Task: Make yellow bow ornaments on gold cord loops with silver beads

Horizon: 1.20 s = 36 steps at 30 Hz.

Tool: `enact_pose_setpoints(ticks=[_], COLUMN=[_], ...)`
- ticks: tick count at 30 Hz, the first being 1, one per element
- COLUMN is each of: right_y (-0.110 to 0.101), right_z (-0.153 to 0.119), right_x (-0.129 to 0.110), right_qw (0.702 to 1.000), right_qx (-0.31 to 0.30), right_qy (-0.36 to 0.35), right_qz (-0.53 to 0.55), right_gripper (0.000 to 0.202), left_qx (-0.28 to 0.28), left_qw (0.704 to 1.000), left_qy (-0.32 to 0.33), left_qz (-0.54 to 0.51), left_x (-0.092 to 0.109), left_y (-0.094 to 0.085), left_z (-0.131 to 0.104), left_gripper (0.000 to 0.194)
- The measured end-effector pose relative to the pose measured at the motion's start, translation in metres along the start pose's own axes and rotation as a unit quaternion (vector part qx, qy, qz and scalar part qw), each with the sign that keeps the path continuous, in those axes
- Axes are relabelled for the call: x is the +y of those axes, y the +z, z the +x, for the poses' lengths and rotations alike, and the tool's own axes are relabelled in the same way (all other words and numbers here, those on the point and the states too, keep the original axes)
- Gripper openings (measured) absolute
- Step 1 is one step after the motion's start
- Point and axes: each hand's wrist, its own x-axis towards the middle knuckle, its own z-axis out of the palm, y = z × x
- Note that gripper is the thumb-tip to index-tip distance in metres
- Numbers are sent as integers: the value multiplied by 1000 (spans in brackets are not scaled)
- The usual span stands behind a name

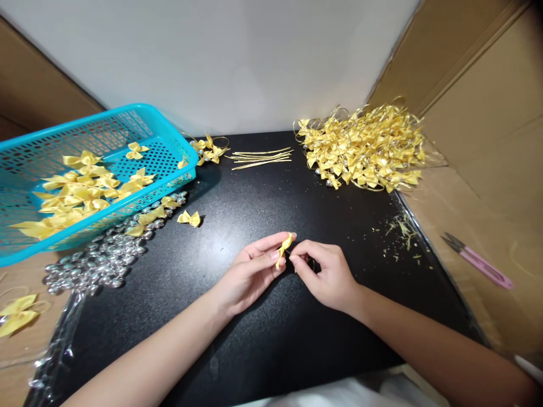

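Observation:
My left hand (258,263) pinches a small yellow ribbon bow (285,249) between thumb and fingers, above the middle of the black table. Close beside it, my right hand (326,271) is closed, its thumb and forefinger pinching a thin cord at the bow; most of the cord is hidden by the fingers. A single loose yellow bow (189,219) lies on the table to the left. Beyond the hands lie several gold cord strands (262,158), side by side.
A blue basket (169,133) with yellow bows stands at left, silver beads (97,260) along its front. A heap of corded bows (365,147) fills the back right. Cord scraps (403,232) lie at the right edge; pink-handled snips (479,263) lie beyond on cardboard.

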Motion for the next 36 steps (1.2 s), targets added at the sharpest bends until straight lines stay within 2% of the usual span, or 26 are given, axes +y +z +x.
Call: enact_pose_setpoints(ticks=[36], right_y=[1], right_z=[-1], right_x=[2], right_qw=[1000], right_qx=[-7], right_qy=[-12], right_qz=[6], right_gripper=[18], left_qx=[3], left_qw=[1000], left_qy=[-2], left_qz=[3], left_x=[-2], left_y=[1], left_z=[0], left_gripper=[35])
